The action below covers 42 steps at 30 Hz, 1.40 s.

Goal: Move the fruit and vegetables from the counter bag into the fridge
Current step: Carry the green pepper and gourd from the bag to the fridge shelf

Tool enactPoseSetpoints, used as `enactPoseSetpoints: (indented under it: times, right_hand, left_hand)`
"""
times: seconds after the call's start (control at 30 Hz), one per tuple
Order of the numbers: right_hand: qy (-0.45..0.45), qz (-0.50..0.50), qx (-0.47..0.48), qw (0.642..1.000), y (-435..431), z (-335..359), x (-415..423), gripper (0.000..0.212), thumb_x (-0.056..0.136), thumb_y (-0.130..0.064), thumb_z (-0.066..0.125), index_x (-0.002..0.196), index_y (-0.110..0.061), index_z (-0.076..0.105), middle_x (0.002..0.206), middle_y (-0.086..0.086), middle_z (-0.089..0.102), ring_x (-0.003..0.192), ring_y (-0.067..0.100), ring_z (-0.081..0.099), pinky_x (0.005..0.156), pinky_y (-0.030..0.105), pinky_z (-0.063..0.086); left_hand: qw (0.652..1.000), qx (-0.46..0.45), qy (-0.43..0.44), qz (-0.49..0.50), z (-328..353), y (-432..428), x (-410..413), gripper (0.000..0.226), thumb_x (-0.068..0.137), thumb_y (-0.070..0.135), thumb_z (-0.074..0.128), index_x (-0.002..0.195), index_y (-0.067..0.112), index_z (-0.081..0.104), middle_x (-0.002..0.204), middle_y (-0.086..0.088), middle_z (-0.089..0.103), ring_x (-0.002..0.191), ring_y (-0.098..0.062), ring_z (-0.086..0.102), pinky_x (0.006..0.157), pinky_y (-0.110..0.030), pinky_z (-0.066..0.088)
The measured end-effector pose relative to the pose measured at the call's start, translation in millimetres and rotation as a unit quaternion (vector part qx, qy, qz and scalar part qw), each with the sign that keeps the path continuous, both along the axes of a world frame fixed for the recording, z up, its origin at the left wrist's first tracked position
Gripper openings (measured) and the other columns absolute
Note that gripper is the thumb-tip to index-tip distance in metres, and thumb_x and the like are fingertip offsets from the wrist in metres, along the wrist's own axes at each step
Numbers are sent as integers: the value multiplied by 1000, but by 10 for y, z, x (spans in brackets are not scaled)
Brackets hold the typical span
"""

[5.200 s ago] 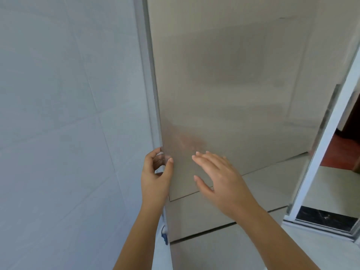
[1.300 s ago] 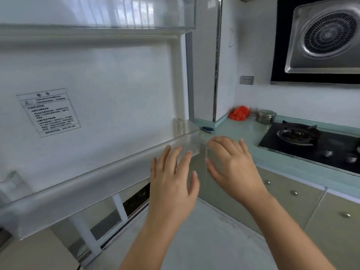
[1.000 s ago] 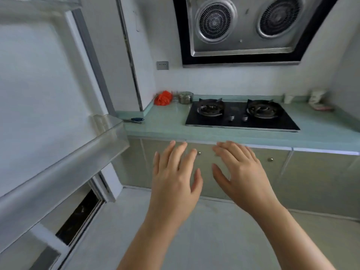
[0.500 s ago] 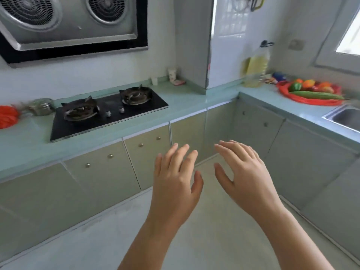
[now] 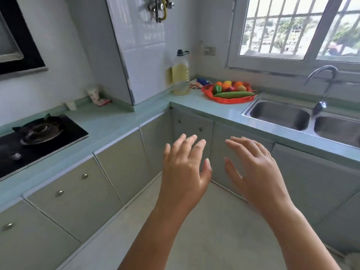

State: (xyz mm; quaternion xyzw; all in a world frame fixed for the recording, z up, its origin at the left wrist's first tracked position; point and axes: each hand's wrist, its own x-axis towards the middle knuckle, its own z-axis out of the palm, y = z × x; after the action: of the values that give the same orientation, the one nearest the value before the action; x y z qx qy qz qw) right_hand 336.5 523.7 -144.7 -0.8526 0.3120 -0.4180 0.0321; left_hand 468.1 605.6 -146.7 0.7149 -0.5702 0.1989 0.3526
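Nearest, my left hand [image 5: 185, 172] and right hand [image 5: 253, 168] hang side by side over the floor, fingers spread, holding nothing. Far right on the counter [image 5: 204, 107], between the bottle [image 5: 181, 75] and the sink [image 5: 278, 115], the red bag [image 5: 231, 100] lies open, a cucumber [image 5: 233, 94] across its front, a pepper [image 5: 216, 88] and round fruit behind. The bag looks thin and floppy, so I'd lift pieces singly: cucumber at mid-length, round ones cupped, since they look smooth and may roll.
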Motion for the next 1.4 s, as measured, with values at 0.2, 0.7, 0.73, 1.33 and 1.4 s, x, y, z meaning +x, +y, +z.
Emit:
enactPoseSetpoints:
  times: [0.2,0.7,0.73,1.33,1.4]
  right_hand:
    - [12,-68,5,998,-647,-157,-168,40,82,-31,44,109,-9,63,111,8,64,105,32,57,87,53,47]
    - [45,-118,4,992,-3105,-200,957,41,82,-30,46,109,-5,64,108,12,65,98,34,60,84,48,50]
    - [41,-116,2,992,-3246,-190,1068,41,82,-30,46,109,-5,64,109,11,65,100,33,60,85,47,49]
    - [64,-90,46,993,-5914,-614,2170,40,83,-30,45,110,-7,63,107,7,66,101,29,60,85,44,49]
    - [66,-82,57,993,-6299,-615,2280,38,83,-28,49,111,-8,62,108,6,65,102,29,59,86,46,49]
  left_hand:
    - [998,8,26,-57,-190,-802,-9,42,82,30,43,114,10,61,118,-10,61,117,-30,51,99,-54,31]
    - [990,21,70,-123,-368,-3392,1106,42,81,30,44,114,10,61,118,-8,61,117,-29,51,100,-51,28]
    - [990,23,71,-123,-366,-3540,1215,42,81,31,43,114,10,61,118,-8,61,117,-29,51,100,-50,27]
    - [982,132,94,-95,-854,-6087,2327,47,82,34,40,118,10,59,124,-10,58,119,-28,50,100,-47,32]
    - [980,141,105,-97,-835,-6487,2430,48,82,34,39,119,11,59,125,-10,57,119,-27,49,99,-42,32]
